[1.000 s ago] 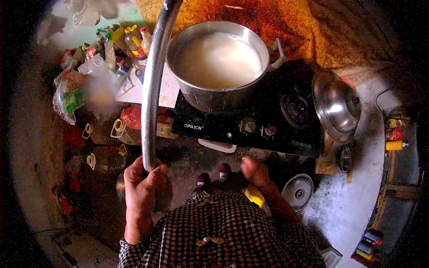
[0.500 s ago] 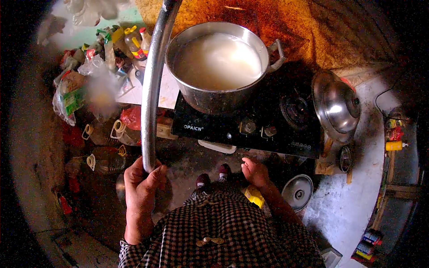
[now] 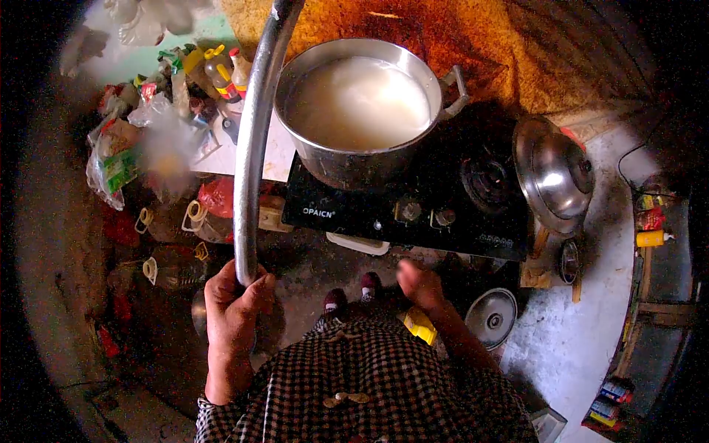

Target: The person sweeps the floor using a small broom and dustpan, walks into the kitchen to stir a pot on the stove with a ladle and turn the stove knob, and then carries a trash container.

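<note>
My left hand [image 3: 238, 303] is closed round the lower end of a long, curved silver metal bar [image 3: 255, 140]. The bar rises past the left side of the pot and leaves the top of the picture, so its far end is hidden. My right hand [image 3: 419, 286] hangs in front of the stove with its fingers curled in. Its fingertips are a little blurred, and nothing shows in it. A large metal pot [image 3: 354, 164] of whitish, cloudy liquid [image 3: 362, 103] stands on the left side of the black gas stove [image 3: 340, 212].
A shiny metal lid [image 3: 552, 177] leans at the stove's right end. Another lid [image 3: 492, 319] lies lower down. Bottles [image 3: 219, 71] and plastic bags [image 3: 118, 151] crowd the left counter, with large plastic jugs [image 3: 173, 266] beneath. A yellow object [image 3: 420, 325] lies beside my right forearm.
My right hand has shifted very slightly, and its fingertips are more blurred. My left hand keeps its hold on the metal bar. The view has moved a touch.
</note>
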A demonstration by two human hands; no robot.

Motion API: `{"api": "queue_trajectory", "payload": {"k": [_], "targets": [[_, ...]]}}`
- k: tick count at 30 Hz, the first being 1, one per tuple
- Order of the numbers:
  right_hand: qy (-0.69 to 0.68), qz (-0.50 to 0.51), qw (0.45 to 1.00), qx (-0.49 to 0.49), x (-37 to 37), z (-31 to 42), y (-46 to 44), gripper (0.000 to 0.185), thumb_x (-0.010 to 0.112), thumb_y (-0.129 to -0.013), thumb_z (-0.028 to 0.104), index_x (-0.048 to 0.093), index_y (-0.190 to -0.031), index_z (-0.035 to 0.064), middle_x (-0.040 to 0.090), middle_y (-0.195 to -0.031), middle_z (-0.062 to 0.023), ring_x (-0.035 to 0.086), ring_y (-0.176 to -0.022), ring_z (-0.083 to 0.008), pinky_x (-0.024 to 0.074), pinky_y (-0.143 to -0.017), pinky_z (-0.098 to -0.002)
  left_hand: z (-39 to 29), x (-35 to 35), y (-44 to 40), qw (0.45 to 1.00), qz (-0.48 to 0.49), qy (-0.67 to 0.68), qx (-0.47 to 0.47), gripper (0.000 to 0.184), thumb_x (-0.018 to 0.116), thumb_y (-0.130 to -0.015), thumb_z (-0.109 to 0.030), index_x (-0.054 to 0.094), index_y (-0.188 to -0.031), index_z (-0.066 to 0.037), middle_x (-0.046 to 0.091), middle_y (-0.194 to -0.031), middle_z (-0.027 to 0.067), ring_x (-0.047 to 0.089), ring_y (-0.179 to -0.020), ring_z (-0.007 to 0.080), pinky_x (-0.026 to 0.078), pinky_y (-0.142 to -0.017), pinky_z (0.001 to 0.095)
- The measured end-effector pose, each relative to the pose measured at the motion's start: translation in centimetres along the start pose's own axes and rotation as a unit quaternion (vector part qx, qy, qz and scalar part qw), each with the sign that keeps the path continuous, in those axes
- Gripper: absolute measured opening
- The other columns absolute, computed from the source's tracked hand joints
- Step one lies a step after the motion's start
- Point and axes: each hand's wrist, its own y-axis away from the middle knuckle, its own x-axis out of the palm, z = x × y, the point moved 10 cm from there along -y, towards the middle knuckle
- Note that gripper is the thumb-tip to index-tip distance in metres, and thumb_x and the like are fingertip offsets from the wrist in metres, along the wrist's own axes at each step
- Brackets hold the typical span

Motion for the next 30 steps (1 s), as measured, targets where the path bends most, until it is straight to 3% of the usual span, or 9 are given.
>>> {"api": "queue_trajectory", "payload": {"k": [19, 30], "targets": [[0.022, 0.064, 0.996, 0.057, -0.3, 0.4, -0.6, 0.030, 0.046, -0.078, 0.024, 0.051, -0.101, 0.0049, 0.058, -0.084, -0.0145, 0.056, -0.079, -0.0300, 0.0445, -0.067, -0.0356, -0.2, -0.3, 0.4, 1.000, -0.022, 0.014, 0.014, 0.010, 0.058, -0.073, -0.010, 0.050, -0.071, -0.003, 0.045, -0.054, -0.0039, 0.039, -0.047, 0.0034, 0.031, -0.043, 0.0172], [-0.006, 0.005, 1.000, 0.016, -0.9, 0.7, -0.5, 0.029, 0.047, -0.078, 0.023, 0.052, -0.099, 0.0030, 0.058, -0.083, -0.0149, 0.056, -0.076, -0.0296, 0.0449, -0.065, -0.0350, -0.2, 0.0, 0.3, 1.000, -0.007, 0.009, -0.002, 0.010, 0.058, -0.073, -0.010, 0.050, -0.072, -0.003, 0.045, -0.055, -0.0044, 0.039, -0.048, 0.0033, 0.031, -0.043, 0.0173]]}}
